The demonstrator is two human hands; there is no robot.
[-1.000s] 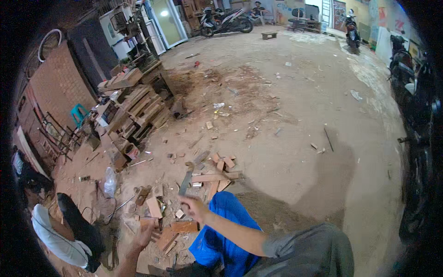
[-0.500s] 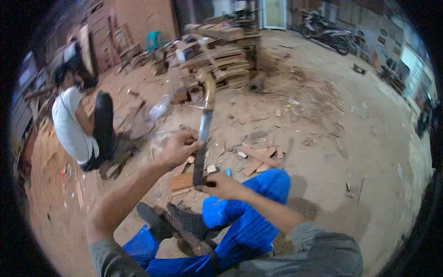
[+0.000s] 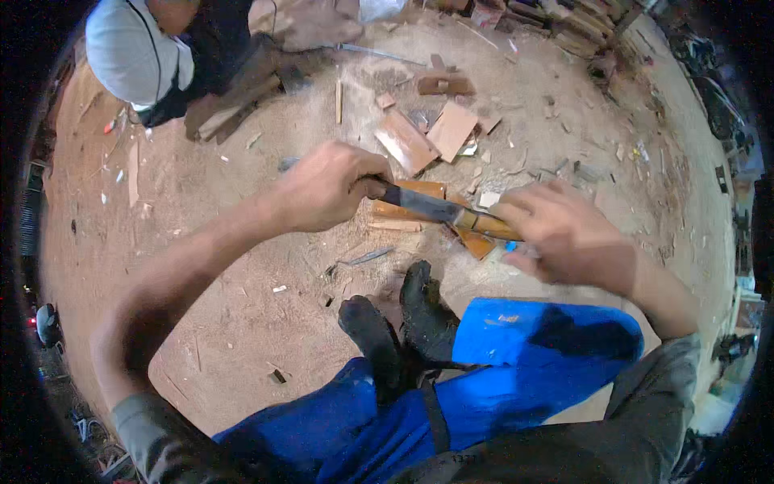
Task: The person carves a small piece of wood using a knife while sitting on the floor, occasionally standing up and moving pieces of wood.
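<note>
A long-bladed knife [image 3: 427, 203] is held level in the air between the two hands, slanting slightly down toward the person's right. The right hand [image 3: 568, 238] is closed around its wooden handle [image 3: 486, 225], covering the butt end. The left hand [image 3: 334, 185] pinches the blade's other end between thumb and curled fingers; the tip is hidden there, and the dark patch inside that grip is probably more of the blade.

Below and beyond the knife, orange-brown wood offcuts [image 3: 403, 211] lie on the dirt floor [image 3: 242, 323], with paler boards [image 3: 407, 143] and a dark brown wooden block [image 3: 446, 84] farther off. A thin metal rod [image 3: 379, 54] lies near the top, and stacked timber [image 3: 564, 24] stands at the upper right. The person sits with blue trousers [image 3: 532, 335] bent at the knee and dark-covered feet [image 3: 371, 327] close together. At upper left, a co-worker in a white shirt [image 3: 133, 56] is partly cut off by the edge.
</note>
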